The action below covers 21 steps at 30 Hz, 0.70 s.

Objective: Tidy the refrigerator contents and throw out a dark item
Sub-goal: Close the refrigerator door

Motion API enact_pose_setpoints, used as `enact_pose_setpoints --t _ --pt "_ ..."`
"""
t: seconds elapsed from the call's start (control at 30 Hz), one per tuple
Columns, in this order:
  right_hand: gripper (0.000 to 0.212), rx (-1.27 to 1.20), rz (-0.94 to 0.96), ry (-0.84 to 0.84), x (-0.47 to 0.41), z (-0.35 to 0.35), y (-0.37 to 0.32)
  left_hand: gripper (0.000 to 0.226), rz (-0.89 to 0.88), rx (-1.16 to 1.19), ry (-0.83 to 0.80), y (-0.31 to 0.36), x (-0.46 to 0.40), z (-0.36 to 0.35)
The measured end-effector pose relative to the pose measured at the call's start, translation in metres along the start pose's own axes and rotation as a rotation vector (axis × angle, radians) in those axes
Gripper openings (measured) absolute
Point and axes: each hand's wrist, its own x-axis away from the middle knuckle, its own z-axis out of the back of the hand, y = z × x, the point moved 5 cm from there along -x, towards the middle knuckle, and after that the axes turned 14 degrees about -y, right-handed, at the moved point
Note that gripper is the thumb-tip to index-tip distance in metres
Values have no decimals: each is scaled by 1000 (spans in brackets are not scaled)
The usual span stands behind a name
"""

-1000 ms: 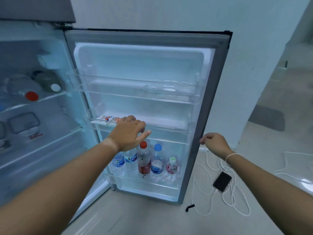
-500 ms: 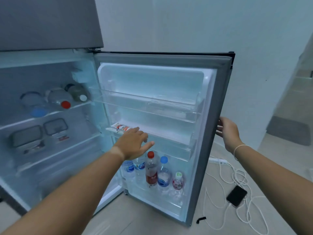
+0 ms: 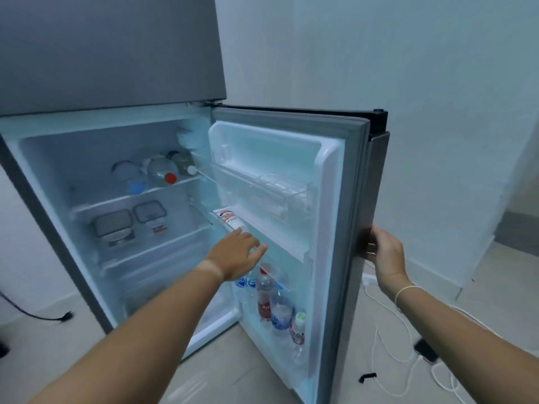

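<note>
The refrigerator stands open, its door (image 3: 354,228) swung out to the right. My right hand (image 3: 383,252) grips the door's outer edge. My left hand (image 3: 237,253) reaches toward the middle door shelf, fingers spread, just below a white tube with red print (image 3: 230,220) lying there; it holds nothing. Several bottles (image 3: 275,310) stand in the bottom door bin. Inside, bottles lie on the top shelf (image 3: 163,173) and two lidded containers (image 3: 128,225) sit on the shelf below. I see no clearly dark item in the fridge.
A phone (image 3: 425,351) and white cables (image 3: 390,325) lie on the floor to the right of the door. A small black piece (image 3: 368,377) lies near the door's foot. A black cord (image 3: 43,316) runs along the floor at left.
My view has pulled back and up, showing more of the fridge interior. My right hand moved up onto the door's edge and gripped it. My left hand stayed near the middle door shelf.
</note>
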Motion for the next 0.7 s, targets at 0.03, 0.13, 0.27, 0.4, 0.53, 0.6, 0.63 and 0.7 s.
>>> enact_pose_setpoints --t 0.03,0.13,0.27,0.4,0.53,0.6,0.63,0.7 --pt "26 1 7 -26 8 -6 -2 48 6 15 -14 2 7 -2" --pt "29 29 30 -100 36 -28 -9 52 21 50 -46 3 34 -8" --pt "27 65 40 -194 72 -59 -14 56 94 102 -77 -7 75 -12" --pt "26 95 46 -298 104 -94 -14 45 120 102 -97 -13 115 -8" --pt "23 179 85 -379 121 -133 -25 43 165 180 -68 -32 146 0" --pt "23 214 147 -441 124 -157 -43 46 206 215 -46 -43 158 4" --pt "22 252 194 -467 123 -168 -55 48 228 216 -43 -48 163 5" --pt "16 329 291 -499 122 -193 -80 51 263 211 -36 -61 173 5"
